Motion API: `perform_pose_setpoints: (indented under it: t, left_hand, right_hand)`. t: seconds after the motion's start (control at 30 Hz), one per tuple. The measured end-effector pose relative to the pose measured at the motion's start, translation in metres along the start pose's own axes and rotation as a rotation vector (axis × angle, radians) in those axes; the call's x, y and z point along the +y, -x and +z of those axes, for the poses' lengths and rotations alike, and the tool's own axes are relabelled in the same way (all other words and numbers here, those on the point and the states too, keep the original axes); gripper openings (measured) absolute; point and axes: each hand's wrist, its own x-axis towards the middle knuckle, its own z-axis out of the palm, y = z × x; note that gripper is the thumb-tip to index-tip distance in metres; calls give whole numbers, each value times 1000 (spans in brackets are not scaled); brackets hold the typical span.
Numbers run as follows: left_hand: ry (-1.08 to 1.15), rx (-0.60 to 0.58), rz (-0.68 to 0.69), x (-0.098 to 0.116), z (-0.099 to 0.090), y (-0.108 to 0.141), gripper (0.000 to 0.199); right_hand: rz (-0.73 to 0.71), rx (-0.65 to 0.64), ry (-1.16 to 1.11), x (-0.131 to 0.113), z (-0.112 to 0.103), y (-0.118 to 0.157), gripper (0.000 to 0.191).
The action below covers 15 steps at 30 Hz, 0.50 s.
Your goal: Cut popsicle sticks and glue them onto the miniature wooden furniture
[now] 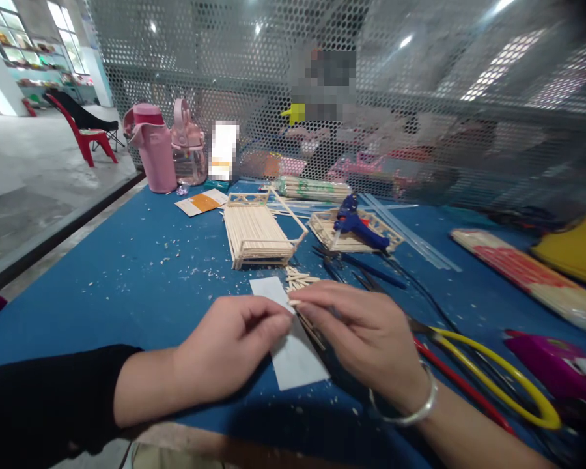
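Over a white paper strip (300, 358), my left hand (237, 342) has its thumb and fingers pressed together; whatever is between them is hidden. My right hand (364, 339), with a silver bangle at the wrist, pinches a short wooden stick piece (293, 302) close to the left fingertips. Beyond the hands lie several short cut sticks (300, 279). A small bed-shaped model of sticks (258, 228) stands behind them. To its right, a blue glue gun (359, 228) rests on a second stick frame (322, 228).
Yellow-handled scissors (498, 371), pliers (376, 267) and a magenta tool (557, 368) lie on the right, near a pack of sticks (527, 273). A pink thermos (156, 153) and a clear bottle (189, 156) stand at the back left before a perforated metal screen (254, 85).
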Motion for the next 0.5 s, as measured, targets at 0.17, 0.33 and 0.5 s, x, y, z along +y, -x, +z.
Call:
perform_pose_setpoints:
  t: [0.17,0.33,0.5]
  left_hand:
    - [-729,-187,373,-6,9,17,44]
    - [-939,-170,398,-9,16,21,37]
    - [-1003,-131,428,-7,22,20,29]
  right_hand:
    - [179,-15,148,13,-13,-4,12]
    - [104,-227,171,18,-2,-2,13]
    - [-66,-372,350,18,17,5,17]
